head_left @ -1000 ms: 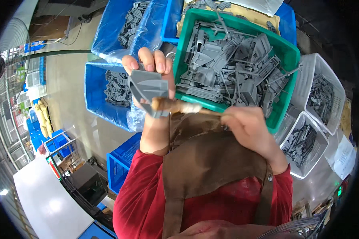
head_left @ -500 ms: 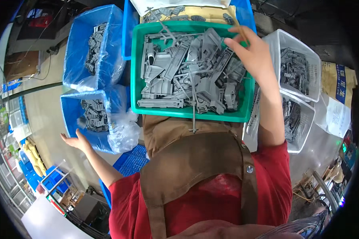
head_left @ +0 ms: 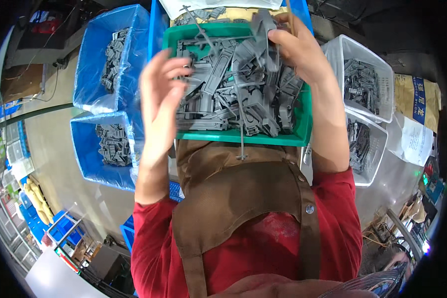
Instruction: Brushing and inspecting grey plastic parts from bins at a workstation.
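right hand (head_left: 295,47) – grip closed on grey plastic part (head_left: 263,30), lifted above green bin (head_left: 243,138) | left hand (head_left: 159,94) – grip open, empty, beside it | tip: support the part's free end before pulling

head cam | looks steeply down | close over green bin (head_left: 303,134), apron (head_left: 233,198)

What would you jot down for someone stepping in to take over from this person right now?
Right hand: gripping a grey plastic part lifted above the green bin.
Left hand: open, empty, raised at the green bin's left edge.
Green bin sits against the apron, heaped with grey parts. Two blue bins with parts lie to the left, two clear bins to the right.
Done: one part picked up.
Left: the heap in the green bin is large.
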The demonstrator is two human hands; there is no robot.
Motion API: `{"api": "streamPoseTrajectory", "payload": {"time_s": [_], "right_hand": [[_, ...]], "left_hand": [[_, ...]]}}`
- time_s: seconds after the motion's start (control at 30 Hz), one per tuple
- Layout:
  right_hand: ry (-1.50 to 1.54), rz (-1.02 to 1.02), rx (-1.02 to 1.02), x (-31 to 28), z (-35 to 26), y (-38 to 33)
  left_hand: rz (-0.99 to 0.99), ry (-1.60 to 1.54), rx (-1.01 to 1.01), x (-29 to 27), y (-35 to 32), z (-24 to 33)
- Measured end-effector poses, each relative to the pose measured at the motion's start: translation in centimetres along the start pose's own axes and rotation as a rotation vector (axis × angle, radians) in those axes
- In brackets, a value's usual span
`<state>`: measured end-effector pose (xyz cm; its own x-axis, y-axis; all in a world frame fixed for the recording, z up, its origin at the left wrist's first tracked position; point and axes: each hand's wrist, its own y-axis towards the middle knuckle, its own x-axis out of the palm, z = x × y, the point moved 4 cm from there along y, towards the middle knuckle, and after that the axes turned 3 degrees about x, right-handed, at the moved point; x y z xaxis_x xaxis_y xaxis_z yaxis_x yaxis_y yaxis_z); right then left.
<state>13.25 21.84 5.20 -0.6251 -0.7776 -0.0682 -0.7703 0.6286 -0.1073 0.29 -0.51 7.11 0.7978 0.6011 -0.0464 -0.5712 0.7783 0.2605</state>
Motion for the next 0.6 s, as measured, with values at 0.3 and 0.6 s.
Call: {"api": "streamPoseTrajectory", "payload": {"time_s": [0.3, 0.6], "right_hand": [[0.135, -0.134, 0.097, 5.8, -3.8, -3.9], [-0.123, -0.056, 0.067, 3.3, -3.3, -9.8]], "left_hand": [[0.053, -1.084, -0.605, 6.3, 0.9, -2.4], [0.194, -1.736, -0.500, 4.0, -0.4, -2.5]]}}
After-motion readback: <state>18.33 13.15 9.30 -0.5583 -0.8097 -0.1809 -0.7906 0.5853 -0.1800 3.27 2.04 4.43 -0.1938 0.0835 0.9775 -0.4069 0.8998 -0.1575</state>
